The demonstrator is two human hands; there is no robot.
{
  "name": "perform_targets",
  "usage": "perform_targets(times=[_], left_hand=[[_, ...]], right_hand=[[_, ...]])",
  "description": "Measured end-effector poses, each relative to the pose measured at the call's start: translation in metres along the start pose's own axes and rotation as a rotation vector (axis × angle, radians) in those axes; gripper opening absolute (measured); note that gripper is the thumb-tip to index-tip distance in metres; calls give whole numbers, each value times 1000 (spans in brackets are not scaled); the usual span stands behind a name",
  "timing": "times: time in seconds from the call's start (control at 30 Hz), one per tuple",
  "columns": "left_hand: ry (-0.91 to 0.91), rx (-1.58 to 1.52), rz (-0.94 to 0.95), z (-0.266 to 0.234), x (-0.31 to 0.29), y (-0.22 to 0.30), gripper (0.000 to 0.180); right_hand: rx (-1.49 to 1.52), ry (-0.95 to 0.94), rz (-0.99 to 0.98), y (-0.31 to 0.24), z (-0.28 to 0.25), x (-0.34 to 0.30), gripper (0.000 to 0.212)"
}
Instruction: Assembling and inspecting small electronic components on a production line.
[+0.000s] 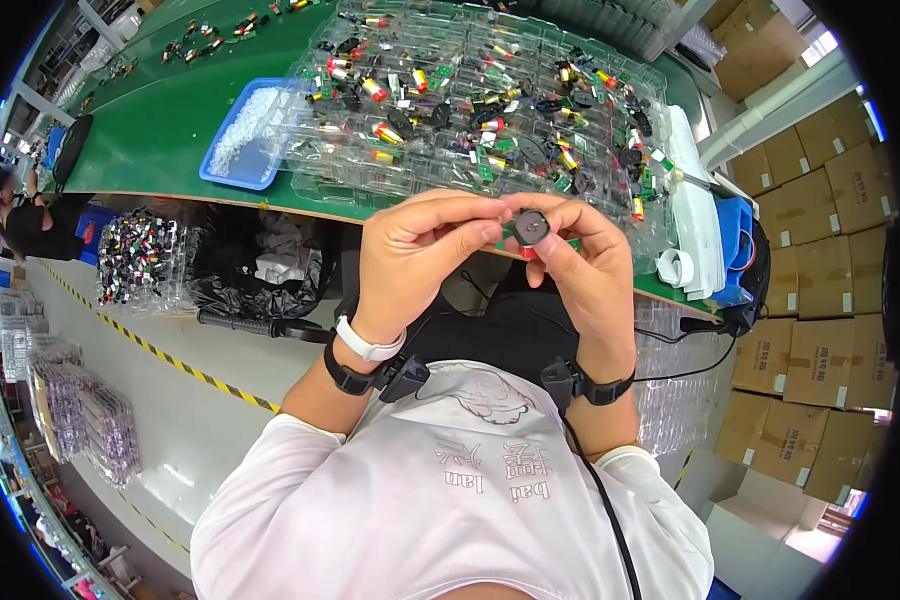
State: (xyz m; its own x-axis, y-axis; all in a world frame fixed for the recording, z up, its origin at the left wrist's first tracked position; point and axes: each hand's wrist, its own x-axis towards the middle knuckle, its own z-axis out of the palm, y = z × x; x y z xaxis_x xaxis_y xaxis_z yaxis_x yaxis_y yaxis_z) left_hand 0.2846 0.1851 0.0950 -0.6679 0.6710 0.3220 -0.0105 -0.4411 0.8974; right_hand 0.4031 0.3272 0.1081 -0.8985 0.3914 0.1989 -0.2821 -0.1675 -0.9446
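Observation:
My right hand (pixel 592 262) is closed on a small round black part (pixel 532 228) with a metallic spot at its middle. A bit of red shows just under that part, by the thumb. My left hand (pixel 428 250) meets it from the other side, thumb and fingers pinched together. What sits in this pinch is too small and hidden to make out. Both hands are raised at the near edge of the green table. Just beyond them lie clear plastic trays (pixel 320 178) with many small assemblies of black discs, green boards and red-and-yellow cylinders.
At the trays' left stands a blue bin (pixel 210 170) of small white pieces. White sheets (pixel 698 215), a roll of white tape (pixel 675 267) and a blue container (pixel 735 240) are at the right. Cartons (pixel 820 260) are stacked beyond. Another person (pixel 30 225) is at far left.

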Motion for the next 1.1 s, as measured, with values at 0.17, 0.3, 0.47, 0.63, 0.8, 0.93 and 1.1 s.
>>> perform_targets(times=[0.17,0.3,0.47,0.63,0.8,0.93,1.1], left_hand=[[-5,60,20,6,2,-7,19],[-16,99,12,5,5,-8,20],[13,66,6,6,9,-12,21],[43,-35,-33,6,11,-16,20],[45,-154,-46,9,12,-20,17],[19,-89,-8,9,15,-19,15],[3,-126,-35,7,16,-24,17]], right_hand=[[-78,91,-3,3,-2,2,9],[-155,105,3,5,-3,5,8],[-226,138,3,6,0,9,6],[-170,144,-36,12,-2,11,8],[47,196,53,13,0,11,9],[-42,172,5,14,2,11,10],[-135,180,19,14,0,13,11]])
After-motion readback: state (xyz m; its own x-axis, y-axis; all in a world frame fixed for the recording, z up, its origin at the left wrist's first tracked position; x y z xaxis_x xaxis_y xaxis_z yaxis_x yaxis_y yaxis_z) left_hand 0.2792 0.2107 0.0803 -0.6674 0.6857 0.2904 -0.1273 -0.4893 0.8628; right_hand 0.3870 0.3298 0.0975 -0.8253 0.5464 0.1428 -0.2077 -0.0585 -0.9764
